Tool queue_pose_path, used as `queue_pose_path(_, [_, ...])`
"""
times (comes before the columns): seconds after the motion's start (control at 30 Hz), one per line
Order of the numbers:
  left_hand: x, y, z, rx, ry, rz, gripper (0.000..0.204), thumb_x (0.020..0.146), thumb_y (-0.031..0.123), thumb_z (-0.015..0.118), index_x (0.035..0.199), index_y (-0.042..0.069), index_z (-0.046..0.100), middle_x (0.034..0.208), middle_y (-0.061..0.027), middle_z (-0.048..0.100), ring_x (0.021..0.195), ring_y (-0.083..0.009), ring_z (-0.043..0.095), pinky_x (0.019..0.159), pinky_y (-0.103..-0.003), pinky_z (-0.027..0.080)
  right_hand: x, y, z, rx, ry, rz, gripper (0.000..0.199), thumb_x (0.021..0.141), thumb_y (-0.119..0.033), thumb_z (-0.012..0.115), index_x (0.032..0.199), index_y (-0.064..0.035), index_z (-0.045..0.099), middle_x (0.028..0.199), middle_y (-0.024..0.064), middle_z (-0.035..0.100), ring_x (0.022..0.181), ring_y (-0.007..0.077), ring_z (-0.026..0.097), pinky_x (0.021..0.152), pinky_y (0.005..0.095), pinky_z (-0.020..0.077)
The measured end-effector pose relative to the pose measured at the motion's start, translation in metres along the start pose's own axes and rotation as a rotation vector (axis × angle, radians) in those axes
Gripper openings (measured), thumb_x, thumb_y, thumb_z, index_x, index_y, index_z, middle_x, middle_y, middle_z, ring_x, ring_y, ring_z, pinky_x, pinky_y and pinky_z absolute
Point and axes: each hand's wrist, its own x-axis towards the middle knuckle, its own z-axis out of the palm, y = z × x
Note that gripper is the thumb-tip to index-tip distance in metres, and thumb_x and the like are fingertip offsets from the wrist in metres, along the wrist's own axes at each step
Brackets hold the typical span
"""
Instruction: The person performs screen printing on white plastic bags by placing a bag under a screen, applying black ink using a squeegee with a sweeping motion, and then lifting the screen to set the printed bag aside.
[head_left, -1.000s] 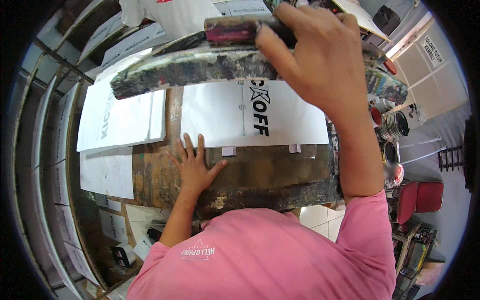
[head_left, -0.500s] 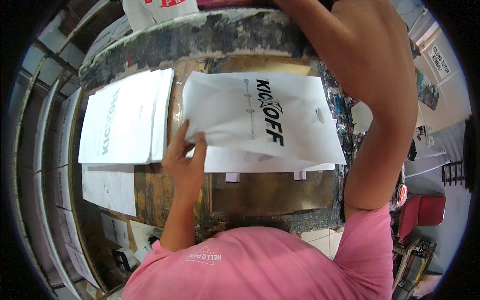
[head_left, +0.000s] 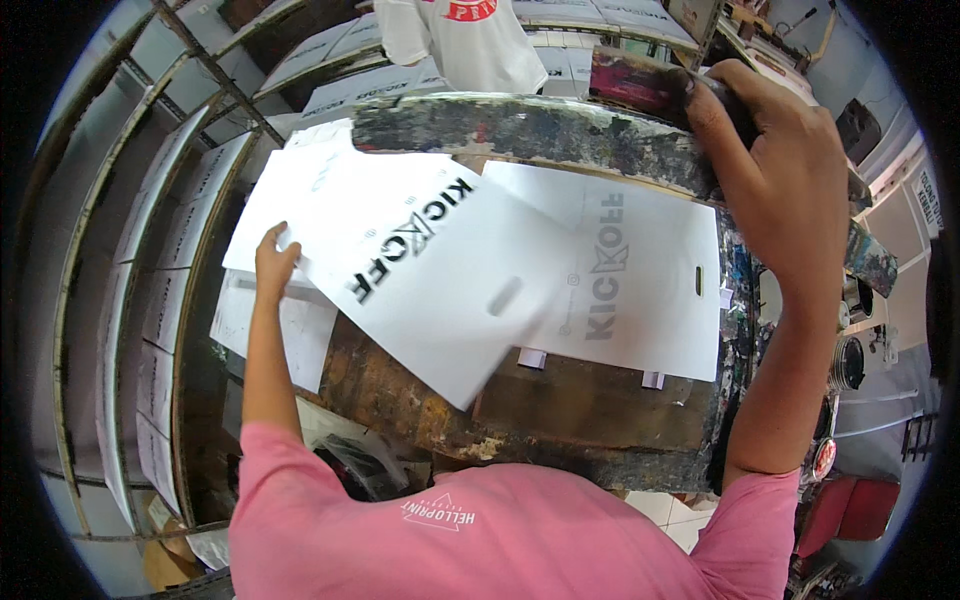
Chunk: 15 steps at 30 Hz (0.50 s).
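Note:
My left hand [head_left: 272, 265] pinches the edge of a white plastic bag [head_left: 440, 290] with black lettering and a cut-out handle hole. The bag hangs slanted between the left stack and the printing board, its near corner blurred. Under its right part lies another white bag [head_left: 650, 290] on the board, its print showing faintly through, with a handle hole at the right. My right hand [head_left: 770, 165] is raised at the far right, fingers curled round a dark, maroon-stained squeegee [head_left: 640, 80]. Just below it runs the ink-crusted edge of a screen frame [head_left: 540, 130].
Small pale tabs [head_left: 532, 358] mark the front of the brown printing board [head_left: 570, 410]. Racks [head_left: 165, 290] of printed bags stand at left, more shelves at the back. A person in a white shirt [head_left: 470, 45] stands beyond the frame. A red chair [head_left: 850, 515] is at lower right.
My left hand has carried the printed bag leftward from the board toward the stack, uncovering the bag beneath. My view has shifted, bringing my right hand and the squeegee into sight.

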Motion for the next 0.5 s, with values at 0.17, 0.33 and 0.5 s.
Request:
queue_pose_path(0.17, [0.023, 0.060, -0.009, 0.528, 0.563, 0.188, 0.073, 0.088, 0.027, 0.083, 0.148, -0.002, 0.053, 0.138, -0.0308, 0.061, 0.129, -0.0416, 0.060, 0.108, -0.046, 0.049, -0.010, -0.001, 0.003, -0.044, -0.053, 0.049, 0.045, 0.097, -0.042, 0.063, 0.127, -0.0074, 0.067, 0.097, 0.0254, 0.073, 0.093, 0.0454, 0.068, 0.085, 0.0497, 0.0507])
queue_pose_path(0.33, [-0.176, 0.206, 0.063, -0.922, -0.602, 0.374, 0.090, 0.098, 0.066, 0.062, 0.150, -0.005, 0.047, 0.144, -0.0202, 0.062, 0.132, -0.0345, 0.061, 0.118, -0.046, 0.043, -0.046, -0.020, 0.000, -0.059, -0.099, 0.063, 0.067, 0.094, -0.049, 0.064, 0.143, -0.0032, 0.054, 0.110, 0.0206, 0.067, 0.101, 0.0373, 0.065, 0.092, 0.0479, 0.0437])
queue_pose_path(0.5, [-0.296, 0.215, 0.067, -1.720, -0.576, -0.448, 0.109, 0.092, 0.084, 0.047, 0.154, -0.006, 0.035, 0.139, -0.0245, 0.061, 0.135, -0.0376, 0.057, 0.117, -0.051, 0.045, -0.161, -0.016, 0.018, 0.126, -0.580, -0.083, 0.058, 0.089, -0.027, 0.073, 0.140, -0.0045, 0.058, 0.110, 0.0188, 0.063, 0.104, 0.0376, 0.060, 0.094, 0.0468, 0.0441])
